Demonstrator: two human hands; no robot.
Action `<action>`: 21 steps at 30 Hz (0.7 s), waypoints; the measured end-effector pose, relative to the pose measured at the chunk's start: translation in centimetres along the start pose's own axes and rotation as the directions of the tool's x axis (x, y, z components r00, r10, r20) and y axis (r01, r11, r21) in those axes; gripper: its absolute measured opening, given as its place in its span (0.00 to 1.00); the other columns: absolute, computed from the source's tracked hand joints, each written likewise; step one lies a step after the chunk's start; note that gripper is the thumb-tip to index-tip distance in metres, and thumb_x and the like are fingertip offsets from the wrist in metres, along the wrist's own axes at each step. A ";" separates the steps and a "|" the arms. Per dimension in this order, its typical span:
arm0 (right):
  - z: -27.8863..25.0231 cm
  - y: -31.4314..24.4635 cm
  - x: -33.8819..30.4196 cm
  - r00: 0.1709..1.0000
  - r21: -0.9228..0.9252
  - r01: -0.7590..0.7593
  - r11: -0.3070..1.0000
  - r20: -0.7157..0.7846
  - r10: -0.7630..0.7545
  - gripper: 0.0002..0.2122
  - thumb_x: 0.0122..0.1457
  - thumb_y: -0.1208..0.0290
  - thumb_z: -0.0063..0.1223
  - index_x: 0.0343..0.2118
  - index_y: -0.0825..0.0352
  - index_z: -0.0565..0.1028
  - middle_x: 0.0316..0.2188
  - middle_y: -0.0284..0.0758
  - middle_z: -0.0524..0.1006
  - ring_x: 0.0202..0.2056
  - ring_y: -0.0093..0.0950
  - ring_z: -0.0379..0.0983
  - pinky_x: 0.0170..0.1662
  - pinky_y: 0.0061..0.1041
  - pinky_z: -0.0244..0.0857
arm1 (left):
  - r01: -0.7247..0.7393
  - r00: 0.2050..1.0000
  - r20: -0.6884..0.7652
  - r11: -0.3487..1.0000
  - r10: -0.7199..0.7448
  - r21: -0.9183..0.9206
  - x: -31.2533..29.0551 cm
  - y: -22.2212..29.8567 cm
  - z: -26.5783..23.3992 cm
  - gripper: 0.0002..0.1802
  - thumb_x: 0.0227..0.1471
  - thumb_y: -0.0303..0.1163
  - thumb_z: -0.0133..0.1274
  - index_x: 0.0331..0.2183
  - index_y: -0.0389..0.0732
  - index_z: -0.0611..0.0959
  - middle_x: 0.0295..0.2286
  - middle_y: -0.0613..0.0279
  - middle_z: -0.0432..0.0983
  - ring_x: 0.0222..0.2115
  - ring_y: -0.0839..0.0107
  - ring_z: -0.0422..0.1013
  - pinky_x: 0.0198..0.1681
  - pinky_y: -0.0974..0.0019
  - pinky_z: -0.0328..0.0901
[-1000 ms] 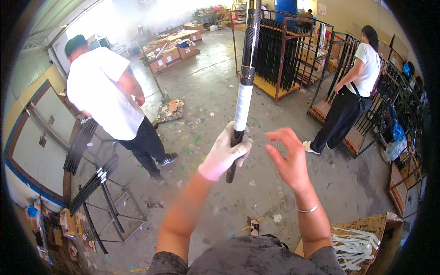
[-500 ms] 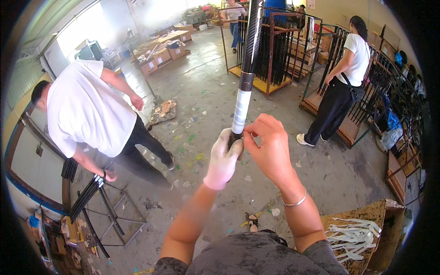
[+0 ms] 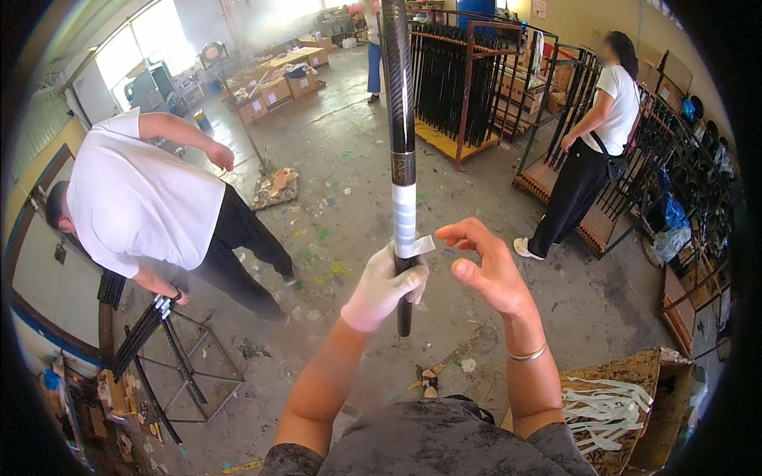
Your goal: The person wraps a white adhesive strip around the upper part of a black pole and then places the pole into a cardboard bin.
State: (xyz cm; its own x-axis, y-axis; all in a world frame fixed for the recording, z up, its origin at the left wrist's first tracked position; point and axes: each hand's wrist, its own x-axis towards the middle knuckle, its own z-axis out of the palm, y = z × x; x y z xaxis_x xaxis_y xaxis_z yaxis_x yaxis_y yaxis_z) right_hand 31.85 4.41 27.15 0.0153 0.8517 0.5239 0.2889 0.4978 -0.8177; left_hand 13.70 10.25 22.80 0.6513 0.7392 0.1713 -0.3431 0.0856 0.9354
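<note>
A glossy black carbon-fibre rod [image 3: 400, 103] stands nearly upright before me, a patterned dark band [image 3: 404, 168] round it above a stretch wrapped in white tape [image 3: 404, 210]. My left hand [image 3: 382, 285], in a thin white glove, is closed round the rod just below the wrapping. The rod's dark butt end [image 3: 405, 317] shows under that hand. To the right, a short loose tape end [image 3: 424, 244] sticks out from the rod. My bare right hand [image 3: 488, 270], with a bracelet at the wrist, is open beside it, thumb and fingers apart and apparently not touching the tape.
White strips [image 3: 607, 408] lie on a cardboard box [image 3: 635, 366] at lower right. A person [image 3: 147, 190] bends over a metal frame [image 3: 202, 373] holding black rods at left. Another person [image 3: 599, 127] stands by rod racks [image 3: 456, 87] at right. Cartons [image 3: 276, 91] stand farther back.
My right hand has opened and drawn back to the right from the rod, leaving a tape end sticking out. The rod stands straighter, its butt end now in sight. The person at left has shifted slightly.
</note>
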 end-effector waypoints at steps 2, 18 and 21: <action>0.7 0.0 0.2 1.000 -0.019 -0.008 1.000 0.001 0.008 0.12 0.49 0.70 0.64 0.34 0.69 0.76 0.31 0.34 0.72 0.36 0.27 0.69 0.42 0.25 0.62 | 0.020 0.999 -0.045 1.000 -0.019 0.021 0.0 -0.1 0.1 0.09 0.53 0.22 0.49 0.37 0.37 0.69 0.21 0.66 0.67 0.18 0.78 0.65 0.22 0.72 0.64; -42.3 11.4 -13.4 0.555 -0.566 -0.666 0.486 -0.811 -0.185 0.09 0.58 0.68 0.58 0.32 0.70 0.79 0.26 0.32 0.78 0.29 0.21 0.69 0.35 0.22 0.64 | 0.228 0.971 0.090 0.969 -0.219 -0.095 -2.7 -0.1 -4.5 0.09 0.46 0.22 0.53 0.32 0.37 0.72 0.16 0.68 0.65 0.13 0.78 0.60 0.16 0.73 0.57; -43.6 11.8 -18.6 0.559 -0.514 -0.634 0.577 -0.821 -0.116 0.07 0.57 0.69 0.59 0.31 0.69 0.79 0.26 0.29 0.76 0.29 0.18 0.68 0.36 0.20 0.63 | 0.114 0.992 0.076 0.970 -0.100 -0.213 -1.2 -0.8 -3.7 0.11 0.48 0.29 0.54 0.34 0.36 0.72 0.16 0.67 0.64 0.13 0.78 0.60 0.16 0.73 0.57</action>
State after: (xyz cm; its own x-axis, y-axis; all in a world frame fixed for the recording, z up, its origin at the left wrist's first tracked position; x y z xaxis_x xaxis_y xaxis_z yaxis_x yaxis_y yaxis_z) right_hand 76.71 -12.75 18.14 0.7608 0.2840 0.5836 0.6490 -0.3370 -0.6820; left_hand 10.67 11.75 20.74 0.7320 0.6739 0.1002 -0.4028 0.3094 0.8614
